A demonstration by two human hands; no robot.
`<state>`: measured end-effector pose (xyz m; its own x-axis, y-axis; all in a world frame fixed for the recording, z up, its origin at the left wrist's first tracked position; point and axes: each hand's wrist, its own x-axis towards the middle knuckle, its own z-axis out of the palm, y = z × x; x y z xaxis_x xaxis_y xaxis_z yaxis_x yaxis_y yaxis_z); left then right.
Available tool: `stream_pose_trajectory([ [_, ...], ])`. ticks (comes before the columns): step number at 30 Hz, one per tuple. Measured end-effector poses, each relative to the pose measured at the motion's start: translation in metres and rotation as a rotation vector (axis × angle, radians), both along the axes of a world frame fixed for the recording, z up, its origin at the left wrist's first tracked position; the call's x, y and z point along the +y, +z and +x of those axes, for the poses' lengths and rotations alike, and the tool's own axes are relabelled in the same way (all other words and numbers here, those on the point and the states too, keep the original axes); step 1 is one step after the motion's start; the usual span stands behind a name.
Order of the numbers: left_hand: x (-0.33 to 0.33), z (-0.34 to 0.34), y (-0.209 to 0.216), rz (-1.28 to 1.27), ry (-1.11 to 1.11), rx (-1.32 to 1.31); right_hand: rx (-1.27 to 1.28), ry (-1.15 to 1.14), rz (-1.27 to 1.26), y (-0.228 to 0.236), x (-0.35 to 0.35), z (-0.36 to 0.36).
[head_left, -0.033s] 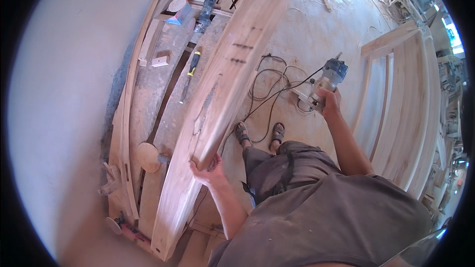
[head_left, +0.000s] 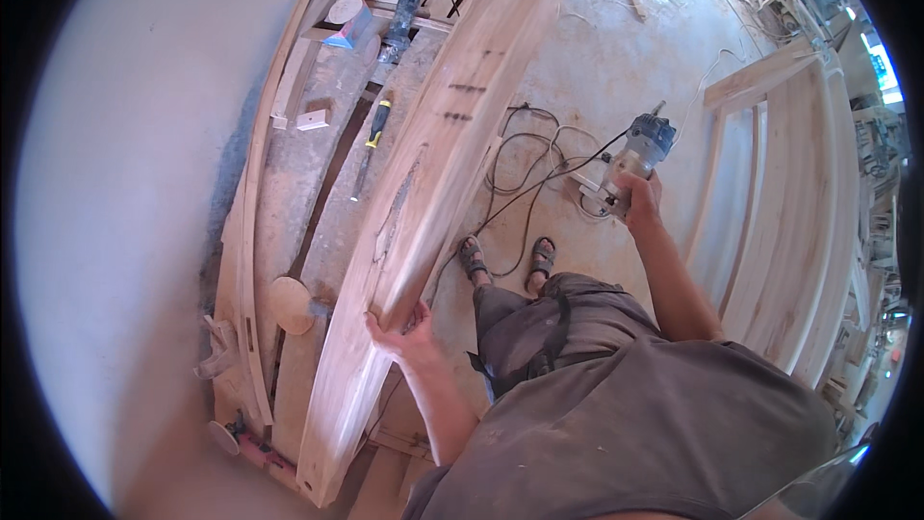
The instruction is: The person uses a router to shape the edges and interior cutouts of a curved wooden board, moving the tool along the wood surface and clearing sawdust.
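Observation:
A long, pale wooden beam (head_left: 409, 217) stretches from the near left to the far middle, with dark pencil-like marks and a dark crack on its face. My left hand (head_left: 402, 332) grips its right edge, thumb on the top face and fingers curled round the side. Off to the right, well apart from the beam, my right hand (head_left: 637, 200) is closed round a handheld trim router (head_left: 635, 156) with a dark blue end and a metal body. Its dark cord (head_left: 553, 173) runs down to the floor.
Left of the beam, a rough plank bench (head_left: 332, 202) bears a yellow-black screwdriver (head_left: 378, 125), a blue power tool (head_left: 402, 19), a round wooden disc (head_left: 291, 305) and a small block (head_left: 313, 119). Coiled cables lie near my feet. A wooden panel (head_left: 784, 221) stands at right.
The beam's marked face has tilted very slightly to the left, and my left hand has shifted a little with it. The router stays almost still in my right hand.

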<state>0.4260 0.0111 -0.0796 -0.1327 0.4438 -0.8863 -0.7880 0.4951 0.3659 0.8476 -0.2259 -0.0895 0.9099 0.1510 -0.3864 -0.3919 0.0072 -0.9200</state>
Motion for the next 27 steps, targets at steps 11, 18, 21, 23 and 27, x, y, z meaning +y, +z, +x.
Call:
stream_pose_trajectory([
  [11, 0.110, 0.006, 0.041, -0.333, -0.171, 0.444, 0.155, -0.203, 0.158, 0.016, 0.032, -0.029],
  [18, 0.159, -0.007, 0.021, -0.285, -0.104, 0.512, 0.182, -0.228, 0.050, 0.016, 0.006, -0.024],
  [21, 0.178, -0.005, 0.013, -0.269, -0.084, 0.513, 0.164, -0.300, 0.097, -0.005, -0.007, -0.016],
  [23, 0.190, -0.015, 0.004, -0.253, -0.057, 0.504, 0.186, -0.299, 0.104, -0.010, -0.012, -0.015],
  [27, 0.206, -0.021, -0.013, -0.220, -0.025, 0.504, 0.146, -0.265, 0.014, -0.013, -0.021, -0.011],
])
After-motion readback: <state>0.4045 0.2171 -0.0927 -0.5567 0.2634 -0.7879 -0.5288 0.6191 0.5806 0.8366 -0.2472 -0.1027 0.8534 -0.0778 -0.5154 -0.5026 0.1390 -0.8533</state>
